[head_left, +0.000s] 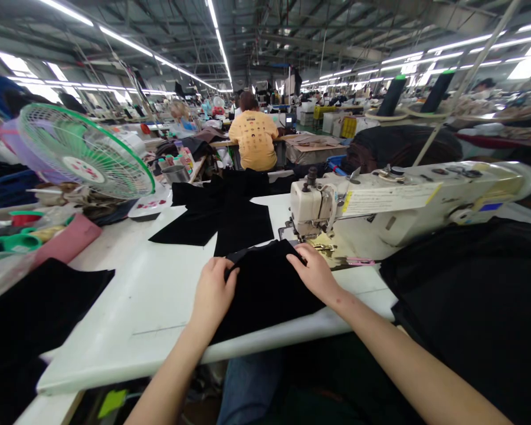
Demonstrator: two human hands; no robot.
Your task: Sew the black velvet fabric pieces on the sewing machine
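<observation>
A piece of black fabric (pixel 265 289) lies on the white sewing table (pixel 159 301) and hangs over its front edge. My left hand (pixel 216 286) pinches the fabric's upper left corner, where a folded edge shows. At the upper right corner, my right hand (pixel 313 268) grips the same fabric between thumb and fingers, close to the sewing machine (pixel 312 203). The fabric's far edge lies just in front of the machine's presser foot area; whether it is under the foot I cannot tell. More black fabric pieces (pixel 243 221) lie beyond on the table.
A green-rimmed fan (pixel 86 156) stands at the left. Pink-handled tweezers (pixel 360 261) lie by the machine bed. Dark fabric (pixel 473 319) is piled at the right, and another black piece (pixel 39 301) lies at the left. A person in a yellow shirt (pixel 253 139) sits ahead.
</observation>
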